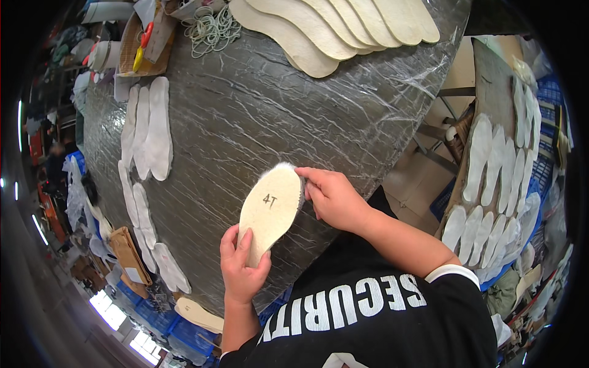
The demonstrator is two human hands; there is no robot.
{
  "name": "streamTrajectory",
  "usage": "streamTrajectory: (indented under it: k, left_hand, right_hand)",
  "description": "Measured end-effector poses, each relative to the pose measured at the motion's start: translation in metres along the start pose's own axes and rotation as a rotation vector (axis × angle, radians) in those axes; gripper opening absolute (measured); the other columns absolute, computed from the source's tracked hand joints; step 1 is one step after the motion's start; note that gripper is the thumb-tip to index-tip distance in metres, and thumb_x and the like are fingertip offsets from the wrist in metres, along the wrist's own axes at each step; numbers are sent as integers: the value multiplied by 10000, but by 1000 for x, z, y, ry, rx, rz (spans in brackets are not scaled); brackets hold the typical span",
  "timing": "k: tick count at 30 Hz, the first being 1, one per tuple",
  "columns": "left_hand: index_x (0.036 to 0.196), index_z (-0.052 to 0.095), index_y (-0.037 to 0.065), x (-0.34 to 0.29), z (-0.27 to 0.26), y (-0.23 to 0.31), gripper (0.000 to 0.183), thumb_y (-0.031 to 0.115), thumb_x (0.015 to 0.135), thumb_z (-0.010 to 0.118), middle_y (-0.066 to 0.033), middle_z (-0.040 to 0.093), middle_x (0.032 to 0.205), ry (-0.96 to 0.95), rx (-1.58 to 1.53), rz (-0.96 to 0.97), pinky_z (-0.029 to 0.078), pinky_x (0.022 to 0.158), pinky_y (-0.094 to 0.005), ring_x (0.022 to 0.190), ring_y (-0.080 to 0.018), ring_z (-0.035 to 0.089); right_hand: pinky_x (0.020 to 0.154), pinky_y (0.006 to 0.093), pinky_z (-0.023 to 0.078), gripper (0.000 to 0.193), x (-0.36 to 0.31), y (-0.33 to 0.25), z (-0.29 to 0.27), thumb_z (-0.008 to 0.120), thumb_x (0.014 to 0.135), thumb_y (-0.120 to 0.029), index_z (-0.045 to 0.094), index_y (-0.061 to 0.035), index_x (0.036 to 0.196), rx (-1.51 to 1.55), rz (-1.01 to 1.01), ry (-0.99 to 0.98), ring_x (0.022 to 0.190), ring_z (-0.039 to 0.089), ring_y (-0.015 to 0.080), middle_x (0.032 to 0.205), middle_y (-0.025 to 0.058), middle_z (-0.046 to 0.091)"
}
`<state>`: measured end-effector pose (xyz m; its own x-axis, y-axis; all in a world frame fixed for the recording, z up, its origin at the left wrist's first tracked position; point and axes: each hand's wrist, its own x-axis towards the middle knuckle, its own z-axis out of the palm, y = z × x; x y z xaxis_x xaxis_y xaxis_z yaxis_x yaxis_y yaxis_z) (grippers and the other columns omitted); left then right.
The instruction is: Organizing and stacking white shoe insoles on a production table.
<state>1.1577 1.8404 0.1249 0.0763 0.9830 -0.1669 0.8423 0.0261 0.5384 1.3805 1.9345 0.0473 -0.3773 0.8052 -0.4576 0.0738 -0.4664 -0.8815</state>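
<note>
Worktop (257, 116): a dark grey surface wrapped in clear plastic film, wrinkled and glossy, running from the near centre to the far edge of the view. Room: a crowded workshop, with blue crates (153, 322) on the floor at near left and a second bench (491, 80) at right carrying a row of white insoles (491, 165).

Item in hand: a cream insole (270, 211) with fleecy trim along its far edge, lying sole side up, near the worktop's near edge. A handwritten mark in black sits near its middle. The left hand (242, 270) holds the heel end, thumb on one side and fingers curled over the other. The right hand (334, 199) pinches the toe end at its right edge, fingers closed on the fleecy rim.

Other stock: a fan of cream insoles (337, 24) overlapping at the far edge; white insoles (150, 129) in a stack at the left, with more trailing along the left edge towards the near side. A bundle of rubber bands (211, 27) lies at far left beside a cardboard tray (132, 52) holding a yellow and orange tool.

Open room: the middle of the worktop, between the held insole and the far fan, is bare film.
</note>
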Motion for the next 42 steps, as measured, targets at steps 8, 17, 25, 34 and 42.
streamTrajectory:
  k: [8,17,25,34,42]
  left_hand:
    - [1145,624,-42,2,2,-1,535,39,635,766,-213,509,1244,-57,5,-41,480,910,-398,1079,-348,563]
    - [1155,629,-30,3,4,-1,556,60,631,792,-211,510,1245,-72,9,-53,488,906,-395,1075,-338,568]
    - [1155,631,-27,6,3,-2,556,48,627,787,-208,512,1242,-48,-39,-47,490,902,-393,1069,-332,572]
    - [1191,625,5,11,2,-4,585,21,625,772,-186,516,1249,-60,-18,-31,480,905,-383,1075,-304,565]
    - [1204,626,25,12,-5,-10,639,51,597,822,-171,519,1285,-74,-22,-57,494,894,-376,1058,-284,580]
  right_hand:
    - [486,262,464,417,1,2,0,369,898,24,530,29,1282,6,-57,-13,502,548,104,753,53,567]
    - [504,261,480,365,-7,-4,-1,425,902,7,534,66,1246,28,13,42,520,570,108,775,78,612]
    - [524,260,502,303,-12,-4,1,440,923,-6,549,79,1193,23,26,11,544,596,114,791,88,625]
    - [517,262,497,354,-11,-11,0,467,923,-7,439,67,1268,120,105,58,560,601,118,815,84,599]
    - [444,259,463,203,2,-22,2,543,942,-68,506,48,1105,0,169,41,494,587,124,734,92,616]
